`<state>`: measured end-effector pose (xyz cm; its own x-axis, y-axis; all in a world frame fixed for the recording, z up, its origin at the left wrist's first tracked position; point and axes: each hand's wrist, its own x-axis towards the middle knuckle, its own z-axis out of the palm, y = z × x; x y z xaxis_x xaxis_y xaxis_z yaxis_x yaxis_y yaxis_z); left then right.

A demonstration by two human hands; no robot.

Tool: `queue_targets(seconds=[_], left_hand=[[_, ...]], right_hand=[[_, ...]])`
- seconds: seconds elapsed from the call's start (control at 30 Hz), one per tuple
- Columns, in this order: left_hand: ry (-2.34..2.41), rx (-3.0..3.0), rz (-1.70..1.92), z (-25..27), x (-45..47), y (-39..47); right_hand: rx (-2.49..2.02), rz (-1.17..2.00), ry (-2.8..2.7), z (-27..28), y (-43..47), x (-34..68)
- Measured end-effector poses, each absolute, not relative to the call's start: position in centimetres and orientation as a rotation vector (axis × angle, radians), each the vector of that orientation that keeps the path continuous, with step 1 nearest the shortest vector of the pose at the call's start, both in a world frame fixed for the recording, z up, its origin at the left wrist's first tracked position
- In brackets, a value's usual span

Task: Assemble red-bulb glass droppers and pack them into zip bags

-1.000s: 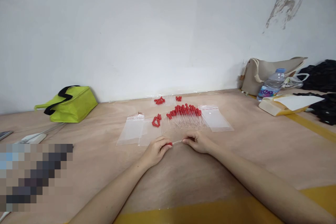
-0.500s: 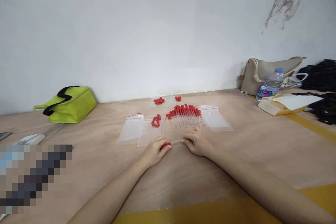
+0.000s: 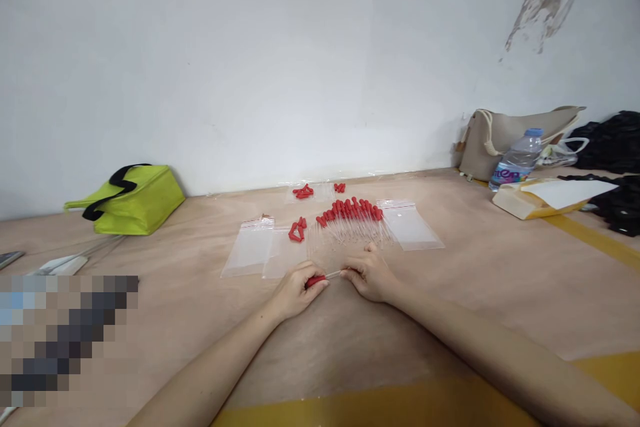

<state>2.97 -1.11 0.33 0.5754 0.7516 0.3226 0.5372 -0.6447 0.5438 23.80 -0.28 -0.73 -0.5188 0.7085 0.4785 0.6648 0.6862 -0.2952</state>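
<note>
My left hand [image 3: 299, 290] is closed around a red rubber bulb [image 3: 315, 281], low over the table. A thin clear tube [image 3: 334, 274] runs from the bulb to the right, and my right hand [image 3: 369, 275] pinches its other end. Bulb and tube form one dropper, lying nearly level between the hands. Beyond my hands is a row of droppers with red bulbs [image 3: 353, 209], their clear tubes pointing towards me. A few loose red bulbs [image 3: 297, 232] lie to the left of that row.
Clear zip bags lie left [image 3: 247, 250] and right [image 3: 413, 227] of the droppers. More red bulbs [image 3: 303, 191] rest near the wall. A lime-green bag [image 3: 145, 200] stands at left; a water bottle [image 3: 517, 160], a beige bag [image 3: 475, 147] and an envelope [image 3: 520, 203] are at right.
My right hand has shifted slightly left and down, closer to my left hand. More of the red bulb shows in my left hand, and the tube stretch between the hands looks shorter.
</note>
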Motion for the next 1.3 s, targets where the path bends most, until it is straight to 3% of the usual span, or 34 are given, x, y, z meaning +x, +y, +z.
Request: queue_targets(seconds=[0.43, 0.67, 0.97, 1.3], left_hand=[[0.964, 2.378, 0.674, 1.7, 1.8, 0.3], [1.298, 2.127, 1.225, -0.4, 1.0, 1.9], [1.254, 2.191, 1.057, -0.4, 1.0, 1.5], [1.253, 2.181, 1.022, -0.7, 1.1, 1.8]], right_hand=[[-0.922, -0.223, -2.581, 2.1, -0.1, 23.9], [-1.414, 0.057, -2.228, 2.5, 3.1, 23.4], [-1.824, -0.026, -2.026, 2.0, 6.7, 20.0], [-2.021, 0.133, -1.914, 1.4, 7.8, 18.5]])
